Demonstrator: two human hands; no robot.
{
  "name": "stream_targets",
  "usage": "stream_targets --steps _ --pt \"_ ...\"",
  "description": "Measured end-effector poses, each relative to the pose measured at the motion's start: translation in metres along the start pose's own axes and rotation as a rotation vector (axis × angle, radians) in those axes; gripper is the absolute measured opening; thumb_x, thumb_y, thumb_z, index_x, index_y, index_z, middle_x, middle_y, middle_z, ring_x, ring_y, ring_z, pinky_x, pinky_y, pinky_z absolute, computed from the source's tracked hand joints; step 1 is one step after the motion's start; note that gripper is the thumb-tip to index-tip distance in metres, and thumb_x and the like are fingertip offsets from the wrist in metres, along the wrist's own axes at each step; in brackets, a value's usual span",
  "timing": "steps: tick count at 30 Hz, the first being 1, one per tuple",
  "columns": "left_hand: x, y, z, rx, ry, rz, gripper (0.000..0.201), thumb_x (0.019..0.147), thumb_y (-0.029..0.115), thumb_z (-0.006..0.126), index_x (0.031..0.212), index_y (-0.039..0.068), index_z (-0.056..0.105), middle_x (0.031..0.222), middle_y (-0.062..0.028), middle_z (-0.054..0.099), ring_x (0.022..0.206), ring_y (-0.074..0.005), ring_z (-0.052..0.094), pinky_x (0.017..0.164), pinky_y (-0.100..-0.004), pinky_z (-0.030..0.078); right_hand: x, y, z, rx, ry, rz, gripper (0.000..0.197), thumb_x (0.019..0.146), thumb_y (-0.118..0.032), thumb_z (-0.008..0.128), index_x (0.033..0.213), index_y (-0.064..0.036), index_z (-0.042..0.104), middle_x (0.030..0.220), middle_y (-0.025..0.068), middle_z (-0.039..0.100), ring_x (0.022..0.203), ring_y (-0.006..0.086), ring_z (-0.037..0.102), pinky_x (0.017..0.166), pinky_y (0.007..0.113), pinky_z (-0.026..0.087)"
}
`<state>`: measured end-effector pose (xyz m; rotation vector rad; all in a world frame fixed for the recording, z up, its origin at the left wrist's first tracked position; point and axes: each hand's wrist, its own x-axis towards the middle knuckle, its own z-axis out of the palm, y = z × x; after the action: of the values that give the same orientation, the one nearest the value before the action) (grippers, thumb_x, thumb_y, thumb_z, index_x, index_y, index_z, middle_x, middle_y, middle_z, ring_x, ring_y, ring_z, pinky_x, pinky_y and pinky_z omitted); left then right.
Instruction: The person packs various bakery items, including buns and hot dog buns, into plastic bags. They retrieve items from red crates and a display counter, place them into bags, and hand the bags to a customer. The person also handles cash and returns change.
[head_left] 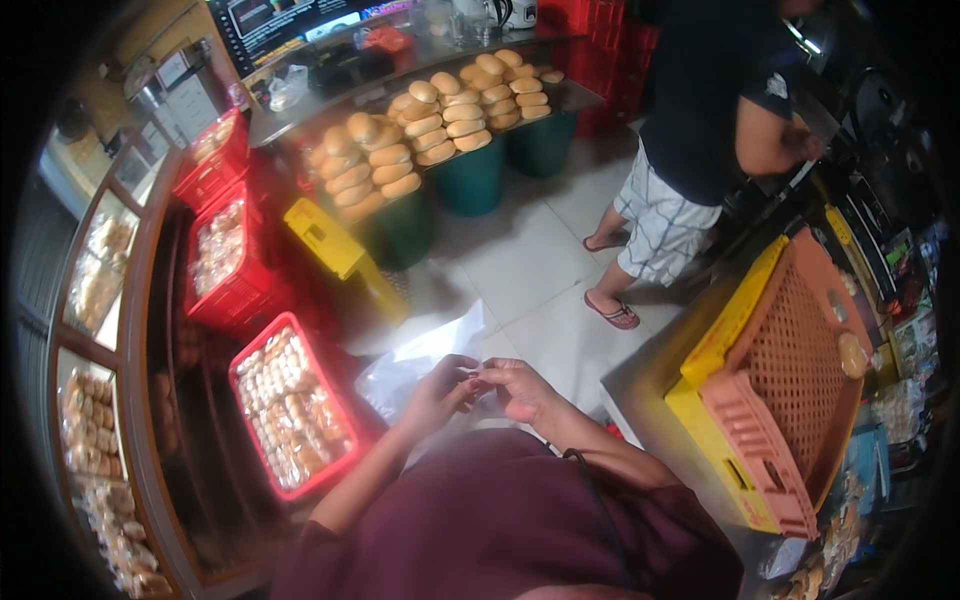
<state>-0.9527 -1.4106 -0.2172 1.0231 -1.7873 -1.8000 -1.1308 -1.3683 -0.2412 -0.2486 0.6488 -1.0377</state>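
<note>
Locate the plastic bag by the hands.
In the head view, the bag is just left of centre, beyond the left hand and to the right of the red crate of wrapped bread.

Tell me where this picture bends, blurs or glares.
Head view: the brown wooden-framed glass display case bows along the dark rim; head view, middle: detail where the bare left hand and bare right hand meet is soft; head view, left: glints fleck the clear plastic wrapping in the nearest red plastic crate.
</note>
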Motion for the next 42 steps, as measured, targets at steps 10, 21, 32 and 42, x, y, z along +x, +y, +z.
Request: stream_targets --steps 10,21,32,42 --pt "0.303 0.050 -0.070 0.098 -0.345 0.041 0.041 0.087 0.031 0.069 0.107 0.000 0.050 0.089 -0.0078 0.061 0.075 -0.0101 0.059 0.061 -0.0256 0.051 0.130 -0.197 -0.054 0.030 0.241 -0.229 0.017 0.083 -0.004 0.063 0.098 0.0033 0.060 0.091 0.0089 0.064 0.087 0.0198 0.062 0.081 0.033 0.048" --pt "0.594 0.111 -0.014 0.510 -0.487 0.281 0.044 0.081 0.039 0.072 0.093 0.000 0.056 0.075 -0.0161 0.062 0.067 -0.0255 0.060 0.062 -0.0361 0.046 0.216 -0.406 -0.183 0.291 0.414 -0.427 0.025 0.087 -0.020 0.067 0.101 0.0001 0.059 0.092 0.0074 0.062 0.082 0.0163 0.062 0.073 0.031 0.050" --pt "0.890 0.205 0.022 0.573 -0.372 0.434 0.018 0.085 0.016 0.060 0.091 0.000 0.058 0.078 -0.0181 0.063 0.072 -0.0312 0.064 0.065 -0.0392 0.049 0.296 -0.675 -0.286 0.171 0.501 -0.667 0.014 0.083 -0.006 0.066 0.094 -0.0023 0.058 0.090 0.0082 0.061 0.079 0.0181 0.060 0.071 0.032 0.048" --pt "1.147 0.252 0.071 0.245 -0.567 0.352 0.021 0.091 0.021 0.061 0.095 0.001 0.060 0.074 -0.0072 0.063 0.066 -0.0138 0.059 0.062 -0.0312 0.048 0.347 -0.892 -0.396 0.227 0.566 -0.688 0.017 0.083 -0.005 0.061 0.099 0.0015 0.057 0.096 0.0108 0.062 0.087 0.0208 0.063 0.077 0.034 0.051"
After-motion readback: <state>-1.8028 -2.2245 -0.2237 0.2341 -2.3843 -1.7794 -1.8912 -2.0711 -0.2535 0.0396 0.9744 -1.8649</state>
